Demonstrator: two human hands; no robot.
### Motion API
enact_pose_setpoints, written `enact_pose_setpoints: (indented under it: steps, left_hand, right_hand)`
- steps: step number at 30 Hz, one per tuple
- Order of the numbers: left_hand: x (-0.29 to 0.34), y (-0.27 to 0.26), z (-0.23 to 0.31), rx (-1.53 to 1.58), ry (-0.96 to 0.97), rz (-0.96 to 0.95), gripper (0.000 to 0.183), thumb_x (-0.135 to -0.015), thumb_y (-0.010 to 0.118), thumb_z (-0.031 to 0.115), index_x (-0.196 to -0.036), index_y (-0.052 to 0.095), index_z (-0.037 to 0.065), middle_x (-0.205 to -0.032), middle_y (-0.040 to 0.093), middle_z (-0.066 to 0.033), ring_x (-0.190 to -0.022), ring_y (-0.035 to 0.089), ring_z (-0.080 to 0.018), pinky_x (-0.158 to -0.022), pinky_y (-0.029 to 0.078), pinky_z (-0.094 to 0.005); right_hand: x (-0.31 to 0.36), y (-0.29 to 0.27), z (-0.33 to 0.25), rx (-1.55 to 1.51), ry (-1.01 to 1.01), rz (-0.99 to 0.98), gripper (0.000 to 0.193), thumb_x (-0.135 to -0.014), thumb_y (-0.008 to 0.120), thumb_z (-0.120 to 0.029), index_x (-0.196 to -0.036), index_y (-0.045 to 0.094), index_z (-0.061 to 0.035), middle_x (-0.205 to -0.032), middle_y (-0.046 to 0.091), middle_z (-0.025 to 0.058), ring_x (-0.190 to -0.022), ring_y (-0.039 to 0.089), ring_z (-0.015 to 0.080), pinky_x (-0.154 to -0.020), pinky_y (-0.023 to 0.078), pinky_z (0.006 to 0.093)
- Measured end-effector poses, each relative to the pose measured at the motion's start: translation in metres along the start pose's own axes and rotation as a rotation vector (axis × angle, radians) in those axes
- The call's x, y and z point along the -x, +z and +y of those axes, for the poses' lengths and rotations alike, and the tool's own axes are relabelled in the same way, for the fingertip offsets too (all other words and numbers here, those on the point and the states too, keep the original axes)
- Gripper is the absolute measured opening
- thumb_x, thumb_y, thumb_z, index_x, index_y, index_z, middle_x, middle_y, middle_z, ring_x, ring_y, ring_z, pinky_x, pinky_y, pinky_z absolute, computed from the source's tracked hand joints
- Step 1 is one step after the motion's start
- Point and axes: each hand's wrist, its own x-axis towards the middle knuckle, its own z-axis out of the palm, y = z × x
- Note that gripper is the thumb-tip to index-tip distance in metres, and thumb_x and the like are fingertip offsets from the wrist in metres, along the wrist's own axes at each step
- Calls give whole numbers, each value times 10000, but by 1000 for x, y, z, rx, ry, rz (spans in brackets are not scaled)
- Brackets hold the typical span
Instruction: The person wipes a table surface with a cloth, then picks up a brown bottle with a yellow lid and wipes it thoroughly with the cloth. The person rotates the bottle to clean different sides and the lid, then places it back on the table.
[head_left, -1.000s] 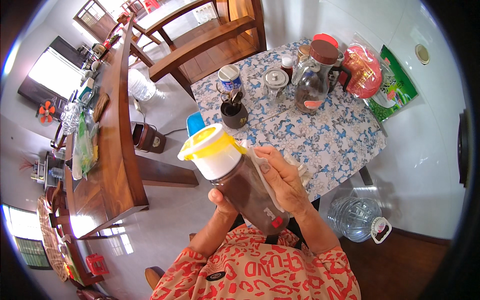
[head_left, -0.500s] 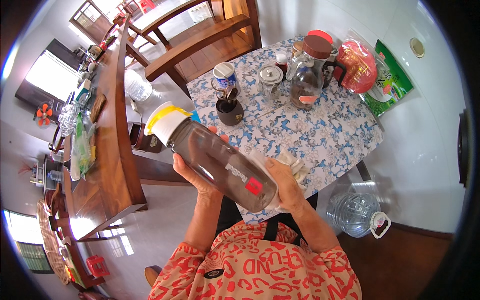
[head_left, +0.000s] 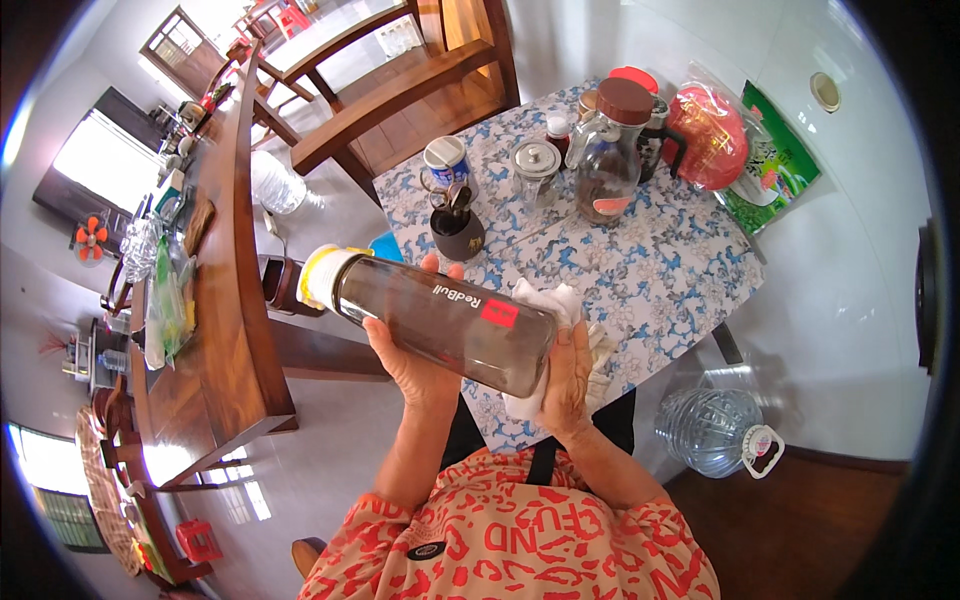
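Observation:
A smoky grey clear water bottle (head_left: 430,315) with a white and yellow lid (head_left: 325,277) lies tilted in the air above my lap, its lid toward the left. My left hand (head_left: 415,370) wraps round its middle from below, with fingertips showing over the far side. At the base end, my right hand (head_left: 567,380) presses a white cloth (head_left: 552,300) against the bottle's bottom. Part of the cloth is hidden behind the bottle and my palm. Another crumpled, off-white cloth (head_left: 603,362) rests on the table beside my right hand.
On the flower-patterned table (head_left: 680,270) stand a dark cup with utensils (head_left: 458,235), a white-and-blue can (head_left: 447,160), a lidded glass jar (head_left: 536,170) and a glass pitcher (head_left: 607,165). A large plastic water jug (head_left: 710,430) is on the floor at right. A wooden chair (head_left: 400,100) stands beyond.
The bottle has turned closer to level, its lid end lower and its label rolled toward the far side. My right hand has shifted with the cloth round the base, and more cloth shows.

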Motion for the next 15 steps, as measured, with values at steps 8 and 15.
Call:
enact_pose_setpoints:
  steps: [8,15]
  left_hand:
    - [-11,-6,10,180,-100,168,537,-831,655,465,-1200,519,99,-1139,597,-62,-1068,564,-247,-960,455,-425]
    - [-15,-20,14,250,-121,220,469,-821,676,447,-1115,586,93,-1104,631,-71,-1037,585,-243,-953,462,-447]
  right_hand:
    - [-13,0,-23,411,-358,67,387,-998,408,-279,-1256,488,-2,-1076,522,92,-921,537,157,-819,454,254]
    - [-8,0,-22,881,-715,-237,476,-807,655,-24,-1265,536,23,-1152,446,169,-986,488,262,-816,438,311]
